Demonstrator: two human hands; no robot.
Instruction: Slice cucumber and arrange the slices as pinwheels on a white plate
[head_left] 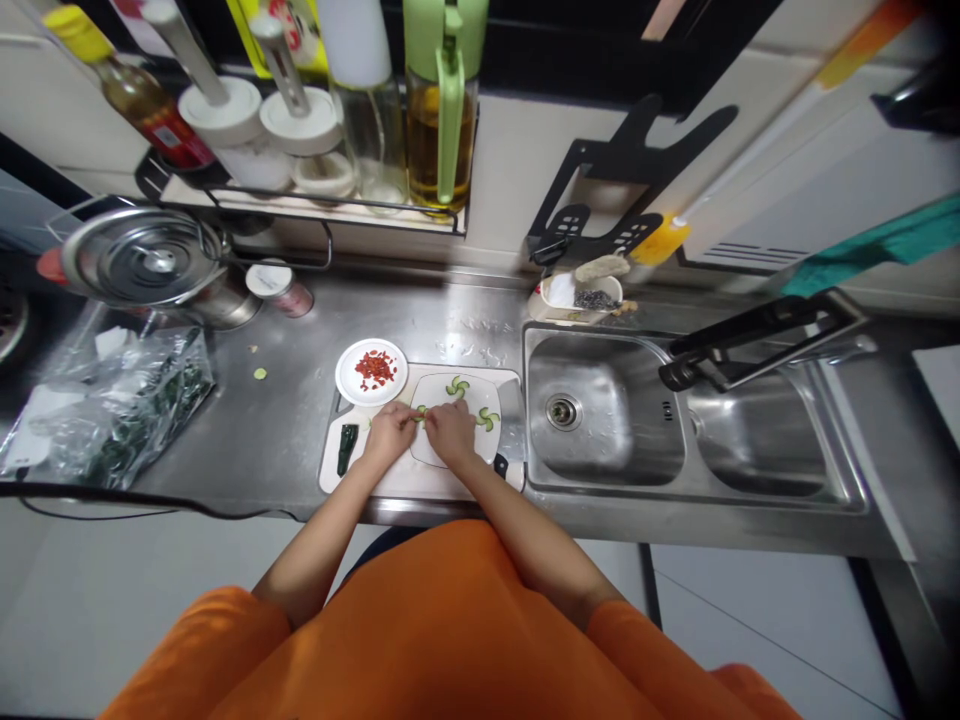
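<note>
Over a white square plate (442, 455), my left hand (391, 435) and my right hand (451, 432) meet with closed fingertips at a small green cucumber slice (420, 412). Fingers partly cover it. Fanned cucumber slices (457, 386) lie at the plate's far edge, and another fan of slices (487, 419) is at its right. The plate rests on a light cutting board (390, 485). Left of my left hand, a dark green cucumber piece (346, 449) lies on the board. A round white plate (343, 372) holds small red bits (375, 369) at the board's far left corner.
A knife with a black handle (501, 465) lies at the board's right edge, beside the double sink (607, 420). Bagged greens (142, 410), a lidded steel pot (150, 255) and a pink-and-white jar (281, 290) stand left. Bottles fill a wall rack (322, 200).
</note>
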